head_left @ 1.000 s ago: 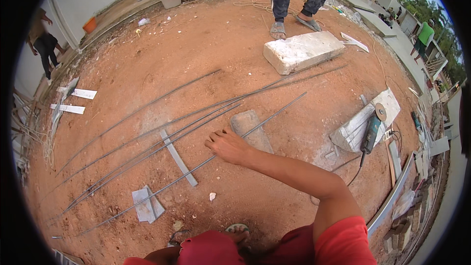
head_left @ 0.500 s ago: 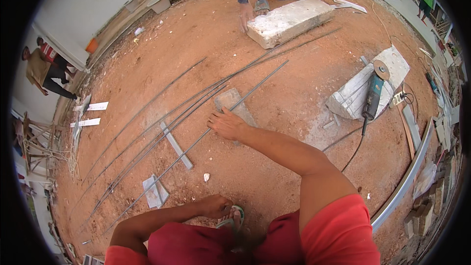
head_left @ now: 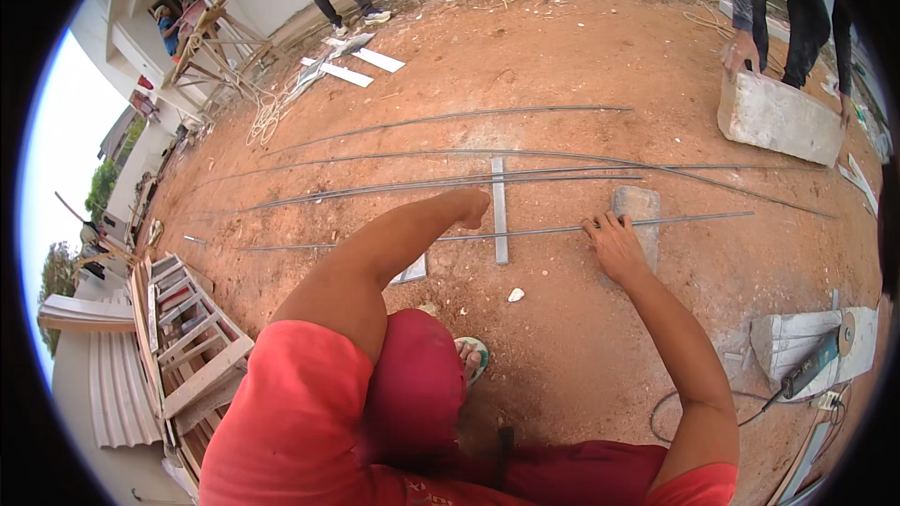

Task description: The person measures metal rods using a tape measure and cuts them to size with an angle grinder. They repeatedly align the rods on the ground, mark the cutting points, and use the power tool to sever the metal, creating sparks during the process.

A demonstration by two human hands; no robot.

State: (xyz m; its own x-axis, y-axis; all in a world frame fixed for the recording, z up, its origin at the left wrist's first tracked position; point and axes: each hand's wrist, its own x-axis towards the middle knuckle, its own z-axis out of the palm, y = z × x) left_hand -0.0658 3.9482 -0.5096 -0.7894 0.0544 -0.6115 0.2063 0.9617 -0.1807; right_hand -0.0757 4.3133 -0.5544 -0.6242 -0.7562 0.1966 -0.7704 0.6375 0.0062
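A long thin steel rod (head_left: pixel 544 231) runs across the ground in front of me. My right hand (head_left: pixel 614 244) is on it, fingers bent over the rod beside a grey block (head_left: pixel 639 242) that lies beneath it. My left hand (head_left: pixel 475 209) is over the ground next to a flat metal bar (head_left: pixel 500 225), between this rod and a bundle of other rods (head_left: pixel 422 187). Its fingers are curled and mostly hidden; whether anything is in them does not show.
Farther off lies another thin rod (head_left: pixel 450 116). An angle grinder (head_left: pixel 817 365) rests on a pale block (head_left: pixel 783 342) at right, its cord on the ground. A co-worker's hand (head_left: pixel 741 52) grips a big concrete block (head_left: pixel 780 117). A wooden ladder (head_left: pixel 202 356) stands at left.
My view has swung left. My left hand has moved forward from near my knee to over the rods. My right hand stays on the rod. The co-worker's block is now tipped up.
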